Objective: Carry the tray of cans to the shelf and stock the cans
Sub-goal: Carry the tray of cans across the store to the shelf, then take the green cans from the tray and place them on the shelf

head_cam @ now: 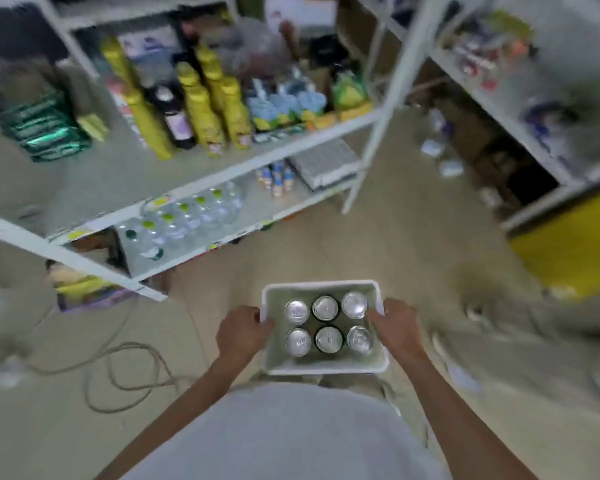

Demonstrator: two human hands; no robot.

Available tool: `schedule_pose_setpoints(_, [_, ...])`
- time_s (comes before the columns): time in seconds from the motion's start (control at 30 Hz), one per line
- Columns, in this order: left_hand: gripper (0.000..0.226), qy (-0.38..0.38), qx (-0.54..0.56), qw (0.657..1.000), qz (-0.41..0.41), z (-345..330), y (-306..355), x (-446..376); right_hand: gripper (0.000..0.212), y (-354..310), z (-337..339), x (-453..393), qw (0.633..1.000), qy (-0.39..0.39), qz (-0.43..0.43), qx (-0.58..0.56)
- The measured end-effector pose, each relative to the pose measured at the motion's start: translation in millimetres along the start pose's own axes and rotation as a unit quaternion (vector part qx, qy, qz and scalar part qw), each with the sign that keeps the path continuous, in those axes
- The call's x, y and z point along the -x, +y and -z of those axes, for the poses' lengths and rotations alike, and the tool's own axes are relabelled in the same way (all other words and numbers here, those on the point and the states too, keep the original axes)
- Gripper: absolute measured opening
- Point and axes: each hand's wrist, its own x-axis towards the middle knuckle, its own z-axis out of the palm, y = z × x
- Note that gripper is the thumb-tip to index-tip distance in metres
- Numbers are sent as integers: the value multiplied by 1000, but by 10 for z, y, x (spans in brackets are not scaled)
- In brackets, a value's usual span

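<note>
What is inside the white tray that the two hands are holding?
The tray holds six upright cans, in two rows of three. Only their silver tops show; their sides and labels are hidden.

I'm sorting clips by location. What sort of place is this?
Probably a small shop or its stockroom: white metal shelves hold yellow bottles and packs of water bottles, and both hands carry a tray of cans.

White rectangular tray [321, 369], held level above the floor, gripped at both short sides. Inside, six upright cans [327, 323] with silver tops (two rows of three). Metal shelf [201, 181] ahead-left, apart from tray.
</note>
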Motion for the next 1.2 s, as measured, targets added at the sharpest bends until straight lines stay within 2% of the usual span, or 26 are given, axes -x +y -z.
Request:
schedule_pose_setpoints(0.1, [31,40,67,993,86,135,-14,-206,44,-709,147,-630,991,-26,104,78])
schedule_pose_setpoints(0.17, [28,85,143,974,153,134,-9,-338,47,-1202,147,-1023,979,-54,159,115])
schedule_pose_setpoints(0.23, [30,124,197,947,223,68,-24,-485,47,-1690,27,-1415,949,-99,241,176])
schedule_pose_setpoints(0.3, [31,143,239,915,291,-97,-49,-658,45,-2117,-210,-1804,910,-141,315,228])
schedule_pose_setpoints(0.4, [28,168,340,842,385,-479,-15,-943,42,-2678,-715,-2317,847,-192,404,288])
schedule_pose_setpoints(0.6, [20,164,505,683,502,-1386,130,-1522,28,-3323,-2035,-2889,657,-250,535,469])
schedule_pose_setpoints(0.7, [21,191,549,600,549,-1928,-22,-2032,33,-3325,-2968,-3078,589,-256,571,511])
schedule_pose_setpoints(0.8, [13,188,585,553,562,-2769,-415,-2665,33,-3042,-4052,-3497,538,-280,588,535])
schedule_pose_setpoints(0.93, [8,203,599,535,560,-3951,-989,-3546,38,-2525,-5475,-4114,510,-279,605,544])
schedule_pose_setpoints(1.0, [13,219,587,526,576,-4411,-1229,-3877,30,-2269,-6003,-4322,506,-293,602,543])
schedule_pose_setpoints(1.13, [15,216,604,514,569,-5187,-1565,-4369,25,-1891,-6778,-4699,500,-293,598,554])
schedule_pose_setpoints(1.2, [18,214,617,494,574,-5436,-1603,-4502,24,-1740,-6949,-4801,490,-300,594,563])
